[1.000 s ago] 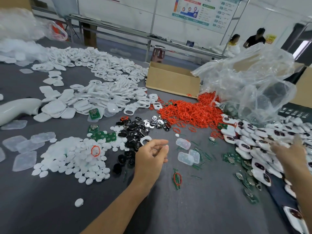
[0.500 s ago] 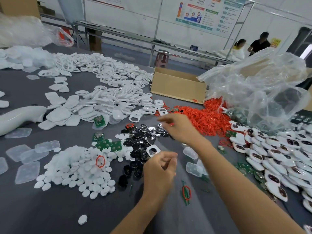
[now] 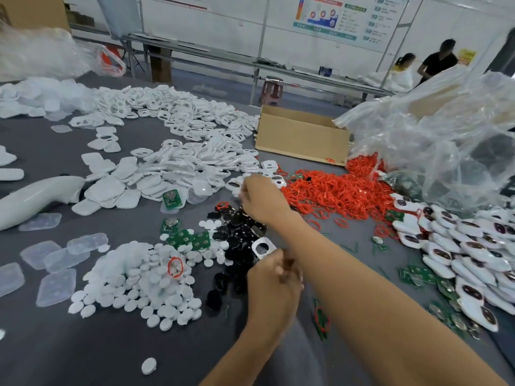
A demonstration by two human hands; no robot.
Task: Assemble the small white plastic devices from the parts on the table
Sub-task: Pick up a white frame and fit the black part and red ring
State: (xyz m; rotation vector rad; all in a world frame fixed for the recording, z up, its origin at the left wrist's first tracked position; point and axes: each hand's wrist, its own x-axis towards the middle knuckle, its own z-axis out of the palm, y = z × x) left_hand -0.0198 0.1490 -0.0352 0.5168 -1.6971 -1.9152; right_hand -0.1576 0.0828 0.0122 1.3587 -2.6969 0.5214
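Observation:
My left hand pinches a small white shell with an oval hole at the near side of a pile of black parts. My right hand reaches across above it, fingers curled down at the far edge of the black pile, next to the white frame shells; what its fingertips hold is hidden. Orange rings lie heaped to the right. Green circuit boards lie beside white round discs. Assembled white devices are heaped at the right.
A cardboard box stands behind the rings, a crumpled clear plastic bag to its right. Clear covers lie at the left, near a white curved handle. Two people stand far back right.
My right hand left the pile of assembled devices at the right and swung left across the table to the far edge of the black parts. My left hand kept holding the white shell.

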